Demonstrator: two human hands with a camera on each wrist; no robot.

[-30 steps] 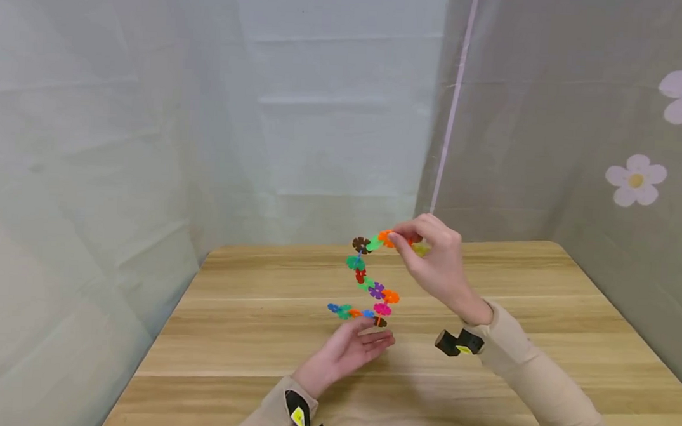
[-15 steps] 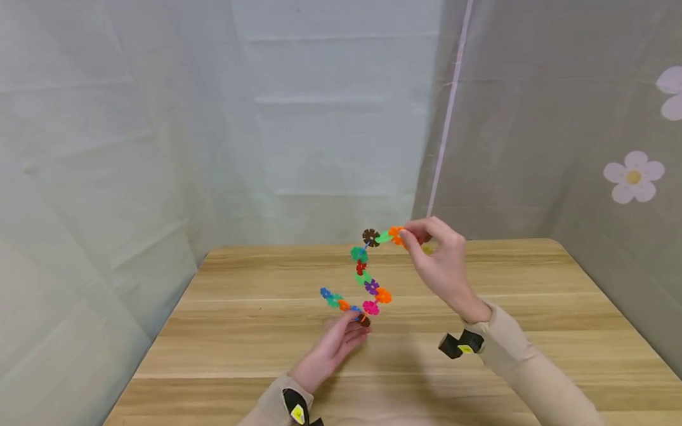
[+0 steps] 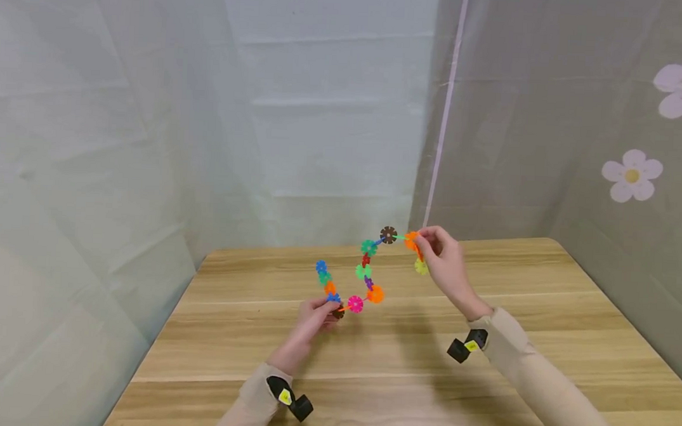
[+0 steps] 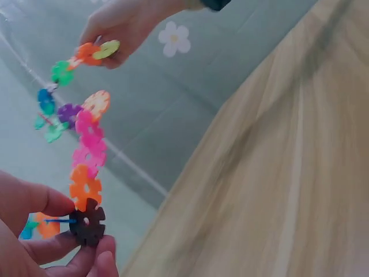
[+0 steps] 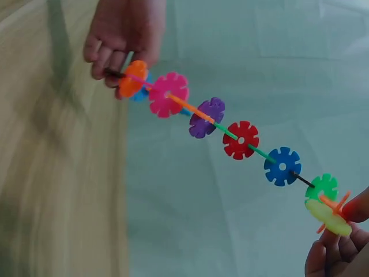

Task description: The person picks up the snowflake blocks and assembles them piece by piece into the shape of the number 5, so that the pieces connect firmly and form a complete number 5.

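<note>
Chain of coloured snowflake discs held in air above worktop, strung between both hands. Lower end pinched by left hand; upper end pinched by right hand. Long axis slanted up-right, sagging midway.

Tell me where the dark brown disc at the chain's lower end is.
In the left wrist view the dark brown disc sits bottom left, pinched by the left hand, just below an orange disc.
</note>
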